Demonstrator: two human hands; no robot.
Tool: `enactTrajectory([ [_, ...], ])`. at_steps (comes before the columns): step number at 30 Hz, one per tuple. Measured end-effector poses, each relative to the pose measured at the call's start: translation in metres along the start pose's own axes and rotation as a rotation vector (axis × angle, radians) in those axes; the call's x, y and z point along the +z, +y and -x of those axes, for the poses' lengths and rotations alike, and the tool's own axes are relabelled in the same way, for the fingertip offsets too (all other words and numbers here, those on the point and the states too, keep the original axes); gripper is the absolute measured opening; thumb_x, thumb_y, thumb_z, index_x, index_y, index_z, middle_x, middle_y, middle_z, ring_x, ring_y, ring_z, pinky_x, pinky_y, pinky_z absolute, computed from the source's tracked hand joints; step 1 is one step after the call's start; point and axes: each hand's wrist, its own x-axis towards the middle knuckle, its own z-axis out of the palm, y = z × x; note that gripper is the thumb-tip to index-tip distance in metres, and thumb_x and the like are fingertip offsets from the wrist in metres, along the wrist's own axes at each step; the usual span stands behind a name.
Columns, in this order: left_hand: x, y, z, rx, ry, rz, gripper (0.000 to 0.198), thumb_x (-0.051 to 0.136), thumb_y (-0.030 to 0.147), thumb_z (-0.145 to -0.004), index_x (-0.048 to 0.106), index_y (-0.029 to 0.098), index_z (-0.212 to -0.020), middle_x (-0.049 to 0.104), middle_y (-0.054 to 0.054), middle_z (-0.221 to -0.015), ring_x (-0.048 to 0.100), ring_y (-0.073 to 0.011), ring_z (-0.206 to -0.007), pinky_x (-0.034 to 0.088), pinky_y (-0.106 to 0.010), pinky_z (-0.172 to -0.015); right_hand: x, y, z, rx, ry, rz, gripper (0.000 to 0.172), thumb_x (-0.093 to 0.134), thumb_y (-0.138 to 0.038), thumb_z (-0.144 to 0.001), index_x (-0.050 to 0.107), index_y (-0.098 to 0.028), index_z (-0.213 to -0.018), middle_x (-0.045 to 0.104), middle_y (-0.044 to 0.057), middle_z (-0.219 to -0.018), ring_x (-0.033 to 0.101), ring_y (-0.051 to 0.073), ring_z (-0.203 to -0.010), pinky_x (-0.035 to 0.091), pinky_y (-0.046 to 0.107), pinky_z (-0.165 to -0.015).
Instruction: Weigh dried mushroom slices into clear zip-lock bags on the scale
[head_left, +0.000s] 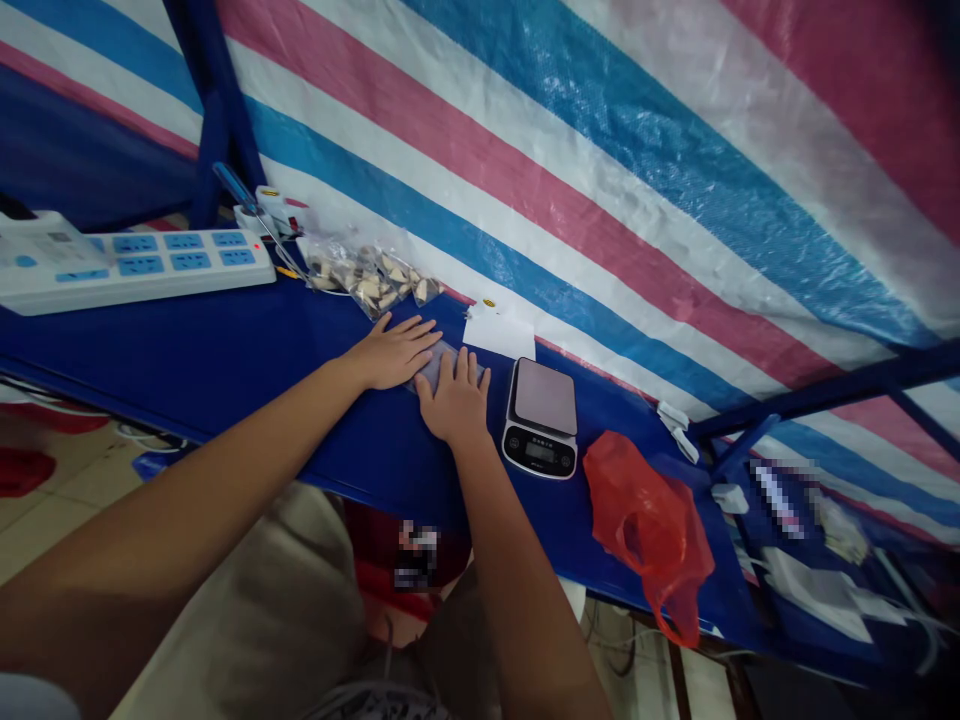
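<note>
My left hand [394,355] lies flat with its fingers spread, pointing to the right. Beside it my right hand [456,398] also rests flat, fingers apart and pointing away from me. Both press on a clear plastic bag [430,371] that lies on the blue table [375,440]; the hands cover most of it, and I cannot tell whether anything is inside. Just right of my right hand sits a kitchen scale [545,398] with nothing on its plate. Behind my left hand are clear bags of pale, dark-edged pieces [375,280].
A red plastic bag [645,510] lies right of the scale. White paper [499,332] is behind it. A white power strip [187,258] and a blue-handled tool [236,188] are at the left. A striped sheet [562,180] hangs along the table's far side.
</note>
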Motion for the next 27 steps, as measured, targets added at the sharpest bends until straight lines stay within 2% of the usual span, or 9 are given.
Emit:
enactTrajectory([
  [8, 0.0, -0.001, -0.002, -0.032, -0.011, -0.035, 0.064, 0.017, 0.047, -0.103, 0.024, 0.024, -0.163, 0.016, -0.002, -0.17, 0.01, -0.0252, -0.158, 0.002, -0.052, -0.126, -0.006, -0.001, 0.007, 0.145, -0.04, -0.066, 0.079, 0.033, -0.054, -0.104, 0.023, 0.0, -0.16, 0.013, 0.029, -0.166, 0.008, 0.04, -0.156, 0.011, 0.061, -0.122],
  [12, 0.002, -0.004, -0.004, -0.029, 0.018, -0.007, 0.066, 0.018, 0.05, -0.103, 0.029, 0.022, -0.161, 0.02, -0.004, -0.17, 0.014, -0.027, -0.158, 0.005, -0.054, -0.126, -0.025, -0.002, 0.033, 0.095, 0.067, -0.191, 0.073, 0.037, -0.047, -0.105, 0.025, 0.0, -0.16, 0.017, 0.028, -0.166, 0.011, 0.039, -0.156, 0.017, 0.057, -0.122],
  [15, 0.003, -0.005, -0.005, -0.045, 0.119, 0.063, 0.066, 0.021, 0.052, -0.103, 0.037, 0.019, -0.158, 0.027, -0.008, -0.168, 0.02, -0.0293, -0.156, 0.012, -0.054, -0.126, -0.045, 0.005, 0.076, -0.003, 0.177, -0.367, 0.063, 0.036, -0.043, -0.105, 0.039, -0.002, -0.153, 0.035, 0.025, -0.16, 0.028, 0.033, -0.152, 0.028, 0.05, -0.12],
  [17, 0.001, -0.004, -0.005, -0.044, 0.273, 0.13, 0.063, 0.024, 0.049, -0.103, 0.045, 0.017, -0.152, 0.036, -0.011, -0.164, 0.027, -0.029, -0.153, 0.02, -0.05, -0.124, -0.056, 0.018, 0.113, -0.047, 0.257, -0.495, 0.047, 0.038, -0.037, -0.105, 0.057, -0.01, -0.139, 0.062, 0.018, -0.138, 0.056, 0.025, -0.131, 0.043, 0.04, -0.11],
  [18, -0.001, -0.004, -0.005, -0.035, 0.369, 0.162, 0.06, 0.026, 0.047, -0.102, 0.05, 0.016, -0.147, 0.042, -0.013, -0.159, 0.033, -0.0285, -0.15, 0.026, -0.047, -0.122, -0.059, 0.027, 0.132, -0.032, 0.312, -0.546, 0.036, 0.04, -0.034, -0.105, 0.067, -0.016, -0.121, 0.071, 0.012, -0.118, 0.065, 0.022, -0.112, 0.049, 0.035, -0.099],
  [20, -0.007, -0.001, -0.002, -0.029, 0.559, 0.213, 0.049, 0.033, 0.044, -0.101, 0.06, 0.016, -0.131, 0.06, -0.014, -0.141, 0.05, -0.0273, -0.135, 0.039, -0.043, -0.112, -0.063, 0.049, 0.17, 0.118, 0.411, -0.558, 0.031, 0.044, -0.035, -0.104, 0.067, -0.019, -0.09, 0.069, 0.003, -0.081, 0.064, 0.017, -0.075, 0.049, 0.028, -0.071],
  [22, -0.013, 0.004, 0.002, -0.072, 0.692, 0.245, 0.034, 0.044, 0.043, -0.097, 0.065, 0.018, -0.105, 0.07, -0.011, -0.106, 0.063, -0.0233, -0.103, 0.048, -0.037, -0.092, -0.061, 0.071, 0.203, 0.283, 0.48, -0.509, 0.034, 0.053, -0.041, -0.1, 0.057, -0.02, -0.074, 0.053, -0.004, -0.062, 0.05, 0.013, -0.056, 0.04, 0.025, -0.057],
  [24, -0.018, 0.01, 0.006, -0.131, 0.777, 0.255, 0.028, 0.056, 0.045, -0.09, 0.056, 0.02, -0.077, 0.061, -0.002, -0.073, 0.056, -0.0157, -0.071, 0.046, -0.031, -0.072, -0.057, 0.09, 0.226, 0.377, 0.541, -0.477, 0.035, 0.063, -0.046, -0.094, 0.052, -0.021, -0.072, 0.048, -0.005, -0.063, 0.047, 0.012, -0.058, 0.039, 0.025, -0.059],
  [27, -0.021, 0.017, 0.009, -0.128, 0.845, 0.243, 0.053, 0.066, 0.05, -0.082, 0.028, 0.022, -0.057, 0.032, 0.007, -0.052, 0.031, -0.0081, -0.053, 0.033, -0.026, -0.057, -0.051, 0.112, 0.242, 0.461, 0.591, -0.481, 0.037, 0.07, -0.052, -0.086, 0.052, -0.022, -0.077, 0.051, -0.004, -0.07, 0.05, 0.014, -0.064, 0.043, 0.027, -0.064],
])
